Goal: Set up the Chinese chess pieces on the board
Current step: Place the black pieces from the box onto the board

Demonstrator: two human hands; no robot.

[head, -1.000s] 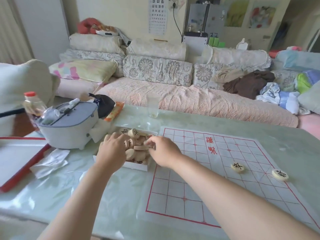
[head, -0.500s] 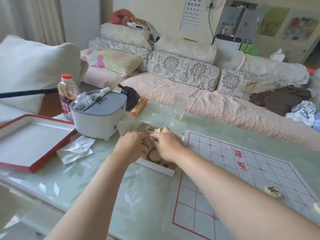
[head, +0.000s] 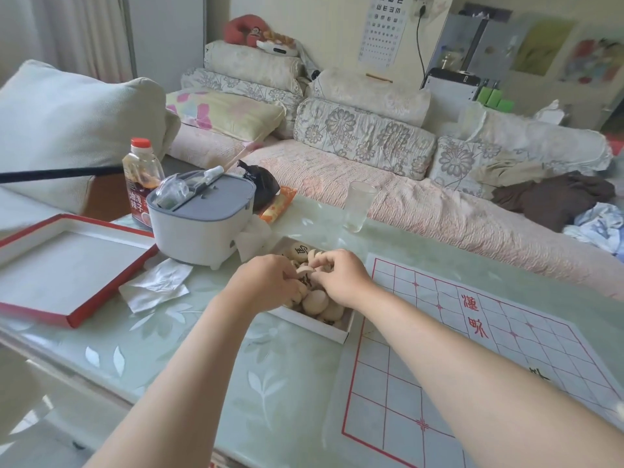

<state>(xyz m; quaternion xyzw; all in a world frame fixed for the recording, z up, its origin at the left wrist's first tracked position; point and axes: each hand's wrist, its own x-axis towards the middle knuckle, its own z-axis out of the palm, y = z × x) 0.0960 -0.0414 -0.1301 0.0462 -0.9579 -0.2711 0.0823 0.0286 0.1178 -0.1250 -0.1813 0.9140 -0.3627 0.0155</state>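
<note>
A white box (head: 315, 325) of pale wooden chess pieces (head: 316, 301) stands just left of the paper board (head: 422, 336), which has red grid lines. Both hands are down in the box. My left hand (head: 266, 285) has its fingers curled into the pile and pinches a chess piece at its fingertips. Close beside it, my right hand (head: 339, 278) has its fingers curled round another piece at the far side of the pile. On the board at the right, one piece with a black character (head: 540, 375) is partly hidden behind my right forearm.
A grey-lidded white container (head: 202, 228) and crumpled tissues (head: 155, 287) lie left of the box. A red-rimmed box lid (head: 64, 265) sits at the far left, a sauce bottle (head: 140, 184) behind it, an empty glass (head: 358, 206) beyond the box. A sofa runs along the table's far side.
Both hands stay in the box and have shifted among the pieces, closer together. The view has swung left, so most of the board's right part is out of sight.
</note>
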